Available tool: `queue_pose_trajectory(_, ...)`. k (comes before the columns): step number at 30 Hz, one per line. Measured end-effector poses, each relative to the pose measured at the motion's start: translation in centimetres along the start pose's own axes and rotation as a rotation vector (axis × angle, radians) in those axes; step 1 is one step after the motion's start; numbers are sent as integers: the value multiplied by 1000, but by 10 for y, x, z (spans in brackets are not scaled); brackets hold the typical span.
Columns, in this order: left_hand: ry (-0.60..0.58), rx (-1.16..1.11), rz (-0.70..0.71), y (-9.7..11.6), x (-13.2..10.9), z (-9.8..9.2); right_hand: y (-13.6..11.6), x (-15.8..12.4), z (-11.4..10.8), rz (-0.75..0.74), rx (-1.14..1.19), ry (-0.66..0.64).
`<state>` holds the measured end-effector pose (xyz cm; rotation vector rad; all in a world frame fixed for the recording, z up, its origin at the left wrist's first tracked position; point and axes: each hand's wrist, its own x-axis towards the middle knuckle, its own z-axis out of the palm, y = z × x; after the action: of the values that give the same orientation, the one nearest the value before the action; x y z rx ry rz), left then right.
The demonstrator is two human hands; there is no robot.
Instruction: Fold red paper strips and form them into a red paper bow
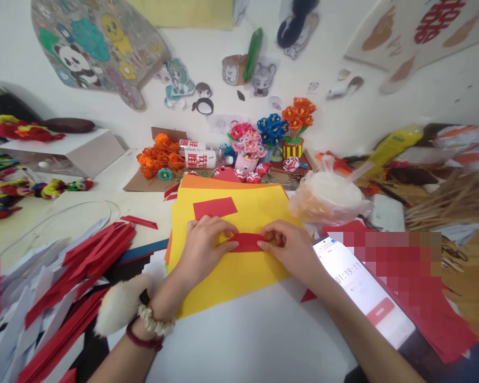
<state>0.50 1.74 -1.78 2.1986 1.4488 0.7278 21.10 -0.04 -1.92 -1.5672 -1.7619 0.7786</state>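
Note:
A small red paper strip (246,243) is held level over a stack of coloured paper. My left hand (207,242) pinches its left end between thumb and fingers. At the strip's right end, my right hand (285,242) grips it the same way. Yellow paper (223,287) forms the top of the stack, with orange sheets (197,182) showing at its far edge. Just beyond my left hand lies another red paper rectangle (215,207), flat on the yellow sheet.
Folded red paper strips (99,260) and white ones pile up at left. To the right lie a phone (363,292) with a running timer and red paper (443,319). A bagged cup (327,191) stands behind my right hand. Craft flowers (273,130) line the wall.

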Motion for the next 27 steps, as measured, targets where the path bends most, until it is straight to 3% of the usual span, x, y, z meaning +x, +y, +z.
queue_pose_trajectory(5,31,-68,4,-1,1,1,-1,4,-1,20,4,-17)
queue_pose_trajectory(11,28,-180,-121,-7,3,4,-1,6,-3,36,50,-38)
queue_pose_trajectory(16,26,-170,-87,-5,4,2,-3,5,-1,10,19,-17)
queue_pose_trajectory(27,58,72,22,3,-4,0,6,5,7,-136,72,6)
